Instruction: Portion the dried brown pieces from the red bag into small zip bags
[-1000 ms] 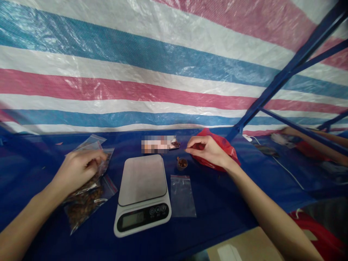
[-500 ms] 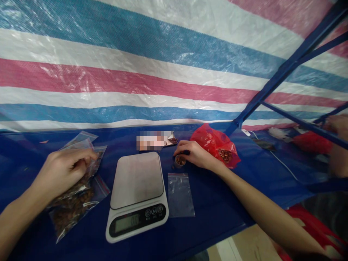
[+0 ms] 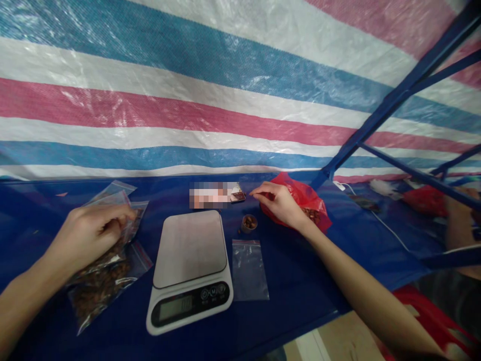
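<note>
My left hand (image 3: 93,230) rests with curled fingers on a pile of clear zip bags at the left, pressing on the upper zip bag (image 3: 126,230). A fuller zip bag (image 3: 101,296) of brown pieces lies below. My right hand (image 3: 278,200) is over the red plastic bag (image 3: 317,203), fingers apart and pointing left, with nothing visible in them. Brown pieces (image 3: 311,215) show in that bag's mouth. Near this hand stands a small cup (image 3: 248,223) with brown pieces in it. An unfilled zip bag (image 3: 250,271) lies flat beside the digital scale (image 3: 191,250).
A small box-like item (image 3: 237,193), partly blurred out, lies behind the scale. Blue frame bars (image 3: 379,120) rise at the right, before a striped sheet (image 3: 188,110). Another person's arm (image 3: 460,220) and a red bag (image 3: 426,199) are beyond. A white cable (image 3: 391,228) runs there.
My right hand has left the small cup and moved up and right over the red bag. The left hand stays on the zip bags. The other person's arm has shifted lower.
</note>
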{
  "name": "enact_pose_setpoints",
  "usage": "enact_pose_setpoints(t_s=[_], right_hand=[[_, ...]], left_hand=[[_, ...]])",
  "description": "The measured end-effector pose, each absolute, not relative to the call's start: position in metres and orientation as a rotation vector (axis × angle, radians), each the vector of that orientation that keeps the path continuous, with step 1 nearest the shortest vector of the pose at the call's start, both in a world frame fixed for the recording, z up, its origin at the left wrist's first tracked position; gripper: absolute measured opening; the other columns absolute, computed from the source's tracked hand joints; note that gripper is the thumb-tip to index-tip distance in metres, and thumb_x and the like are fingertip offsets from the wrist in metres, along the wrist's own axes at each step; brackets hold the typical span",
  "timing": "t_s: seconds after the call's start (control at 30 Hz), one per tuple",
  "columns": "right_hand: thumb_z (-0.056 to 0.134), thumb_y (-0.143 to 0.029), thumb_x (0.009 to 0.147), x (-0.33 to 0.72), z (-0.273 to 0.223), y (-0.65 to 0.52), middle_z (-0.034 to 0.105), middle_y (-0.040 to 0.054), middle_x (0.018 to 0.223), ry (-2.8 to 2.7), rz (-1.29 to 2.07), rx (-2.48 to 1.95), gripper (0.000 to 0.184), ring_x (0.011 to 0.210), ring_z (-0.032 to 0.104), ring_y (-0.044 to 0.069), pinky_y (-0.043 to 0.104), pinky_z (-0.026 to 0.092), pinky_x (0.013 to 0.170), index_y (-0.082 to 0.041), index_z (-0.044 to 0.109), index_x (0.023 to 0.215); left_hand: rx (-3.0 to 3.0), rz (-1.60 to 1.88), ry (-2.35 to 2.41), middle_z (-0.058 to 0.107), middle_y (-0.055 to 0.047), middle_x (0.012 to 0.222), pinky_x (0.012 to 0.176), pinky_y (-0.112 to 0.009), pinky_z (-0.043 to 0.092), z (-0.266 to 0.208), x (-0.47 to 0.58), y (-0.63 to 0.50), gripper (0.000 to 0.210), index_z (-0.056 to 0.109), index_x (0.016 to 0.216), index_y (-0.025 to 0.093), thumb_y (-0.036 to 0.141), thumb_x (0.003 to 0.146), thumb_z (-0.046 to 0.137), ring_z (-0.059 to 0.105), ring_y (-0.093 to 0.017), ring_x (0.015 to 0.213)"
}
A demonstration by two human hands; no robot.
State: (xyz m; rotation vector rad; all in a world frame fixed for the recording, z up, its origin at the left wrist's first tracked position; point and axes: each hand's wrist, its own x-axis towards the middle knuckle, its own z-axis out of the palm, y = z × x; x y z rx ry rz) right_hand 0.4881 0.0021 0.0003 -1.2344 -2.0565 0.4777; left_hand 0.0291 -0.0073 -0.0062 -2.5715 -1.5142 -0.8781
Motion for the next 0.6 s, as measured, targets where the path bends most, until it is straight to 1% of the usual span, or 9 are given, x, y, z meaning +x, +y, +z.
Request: enact_pose_setpoints(t_s=[0.07,0.13,0.2,0.27,0.37,0.47,0.53,0.6], right_hand=[[0.063,-0.016,0.098,0.488,-0.010,0.010,0.076,0.0098,0.101,-2.093,0.335,-1.335,0.020,0.090,0.070,0.022,0.036,0.053,0.086,-0.019,0.081,0.108],[0.064,-0.015,0.098,0.485,-0.017,0.016,0.074,0.0099,0.102,-2.159,0.271,-1.416,0.023,0.087,0.068,0.022,0.035,0.052,0.084,-0.019,0.080,0.115],[0.065,-0.017,0.099,0.479,-0.019,0.019,0.072,0.0091,0.100,-2.201,0.240,-1.466,0.023,0.083,0.066,0.020,0.032,0.050,0.080,-0.019,0.079,0.117],[0.065,-0.017,0.099,0.474,-0.020,0.021,0.071,0.0084,0.098,-2.199,0.224,-1.499,0.021,0.082,0.064,0.019,0.030,0.049,0.078,-0.018,0.080,0.113],[0.068,-0.014,0.096,0.472,-0.021,0.024,0.071,0.0078,0.096,-2.179,0.217,-1.530,0.014,0.084,0.065,0.019,0.030,0.048,0.078,-0.018,0.081,0.100],[0.073,-0.014,0.093,0.475,-0.018,0.021,0.070,0.0069,0.090,-2.162,0.192,-1.518,0.008,0.082,0.064,0.020,0.031,0.047,0.077,-0.017,0.078,0.088],[0.075,-0.016,0.092,0.477,-0.011,0.013,0.070,0.0060,0.087,-2.120,0.246,-1.436,0.008,0.079,0.063,0.019,0.031,0.047,0.075,-0.017,0.076,0.084],[0.076,-0.020,0.092,0.480,0.002,0.003,0.071,0.0047,0.086,-2.081,0.400,-1.293,0.007,0.077,0.064,0.018,0.030,0.048,0.073,-0.018,0.076,0.086]], left_hand=[[-2.577,-0.880,-1.504,0.079,0.003,0.077,0.073,-0.032,0.057,-0.007,0.030,-0.007,0.029,0.074,0.072,0.030,0.027,0.077,0.045,0.075,-0.022,0.071],[-2.574,-0.891,-1.493,0.079,0.003,0.076,0.074,-0.033,0.057,-0.007,0.030,-0.006,0.029,0.074,0.072,0.030,0.028,0.077,0.046,0.075,-0.022,0.071],[-2.571,-0.892,-1.501,0.079,0.003,0.076,0.074,-0.034,0.057,-0.007,0.030,-0.007,0.028,0.074,0.072,0.030,0.028,0.077,0.046,0.076,-0.023,0.071],[-2.570,-0.878,-1.530,0.079,0.003,0.076,0.072,-0.033,0.057,-0.008,0.030,-0.007,0.028,0.074,0.073,0.030,0.028,0.076,0.046,0.076,-0.023,0.072],[-2.572,-0.839,-1.572,0.079,0.003,0.076,0.069,-0.033,0.056,-0.009,0.028,-0.006,0.028,0.075,0.074,0.031,0.029,0.074,0.047,0.076,-0.023,0.072],[-2.575,-0.846,-1.567,0.080,0.003,0.079,0.074,-0.032,0.057,-0.010,0.026,-0.006,0.027,0.075,0.075,0.031,0.029,0.075,0.047,0.077,-0.023,0.075],[-2.574,-0.855,-1.552,0.080,0.002,0.079,0.074,-0.031,0.056,-0.009,0.026,-0.006,0.028,0.074,0.074,0.030,0.028,0.075,0.047,0.077,-0.022,0.074],[-2.569,-0.848,-1.550,0.080,0.002,0.078,0.071,-0.030,0.055,-0.007,0.026,-0.007,0.029,0.074,0.074,0.029,0.027,0.075,0.046,0.077,-0.021,0.072]])
